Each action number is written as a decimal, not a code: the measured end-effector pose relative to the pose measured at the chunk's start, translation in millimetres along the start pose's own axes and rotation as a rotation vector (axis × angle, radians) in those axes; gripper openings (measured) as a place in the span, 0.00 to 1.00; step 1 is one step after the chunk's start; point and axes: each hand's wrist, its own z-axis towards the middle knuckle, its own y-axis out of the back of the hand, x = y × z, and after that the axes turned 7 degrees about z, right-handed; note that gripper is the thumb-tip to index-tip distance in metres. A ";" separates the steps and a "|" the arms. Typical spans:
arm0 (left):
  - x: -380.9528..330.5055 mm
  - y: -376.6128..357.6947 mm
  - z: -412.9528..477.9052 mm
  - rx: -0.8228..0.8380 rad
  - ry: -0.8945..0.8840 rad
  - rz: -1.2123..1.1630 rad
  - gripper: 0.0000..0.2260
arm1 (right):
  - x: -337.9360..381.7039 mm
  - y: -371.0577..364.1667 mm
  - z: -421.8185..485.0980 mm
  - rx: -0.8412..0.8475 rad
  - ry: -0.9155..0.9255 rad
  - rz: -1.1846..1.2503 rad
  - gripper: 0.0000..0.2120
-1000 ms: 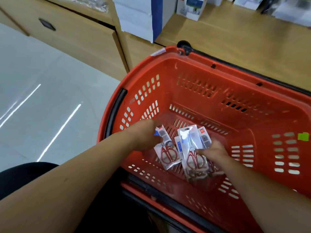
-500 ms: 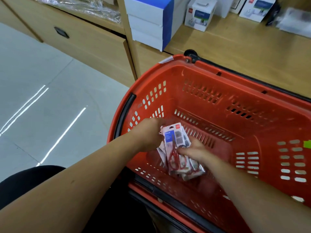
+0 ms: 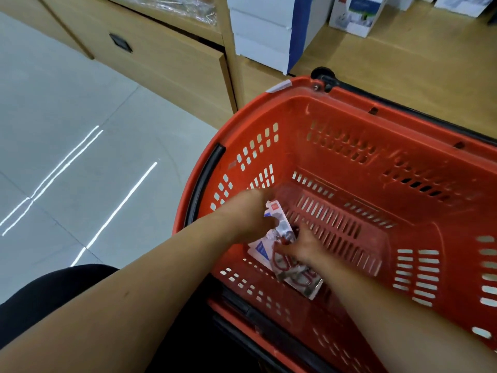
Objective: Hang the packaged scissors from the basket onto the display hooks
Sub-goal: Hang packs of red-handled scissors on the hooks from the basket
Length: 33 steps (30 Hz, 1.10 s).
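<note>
- Basket holds stacked scissor packs, between the hands.
- Packs lie diagonally: header cards far-left, red handles near-right.
- Left hand and right hand both grip them.

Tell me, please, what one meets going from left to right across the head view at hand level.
Tiled floor → black basket handle → left hand → packaged scissors → basket's slotted right wall.

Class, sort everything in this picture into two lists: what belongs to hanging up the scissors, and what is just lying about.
Belongs: packaged scissors; red basket; left hand and right hand, both gripping the packs.
Lying about: stacked white-and-blue boxes; small white box; wooden drawer; plastic wrap.
</note>
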 end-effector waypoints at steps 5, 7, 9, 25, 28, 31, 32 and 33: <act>-1.0 2.7 1.7 -0.006 -0.010 0.026 0.27 | -8.1 -3.2 12.8 -0.081 -0.056 -0.011 0.35; -1.9 3.7 1.9 -0.007 -0.018 0.040 0.27 | -16.3 -2.0 20.9 0.011 -0.083 0.059 0.34; -2.4 3.5 1.5 0.001 -0.024 0.037 0.27 | -17.1 -0.9 19.5 0.091 -0.096 0.073 0.43; -34.6 16.7 -31.2 0.003 -0.094 0.087 0.17 | 63.8 108.5 -144.8 -0.020 0.131 0.512 0.30; -52.6 23.5 -56.2 0.106 -0.045 -0.256 0.24 | 78.2 126.1 -195.8 -0.022 0.252 0.618 0.28; -77.2 18.5 -87.2 0.219 -0.135 -0.739 0.14 | 89.5 140.6 -243.4 -0.089 0.345 0.837 0.22; -85.5 15.9 -97.3 0.242 -0.200 -0.887 0.11 | 92.1 145.3 -255.9 -0.089 0.377 0.889 0.22; -92.5 14.5 -106.2 0.261 -0.268 -1.003 0.11 | 93.5 150.0 -267.3 -0.080 0.410 0.924 0.22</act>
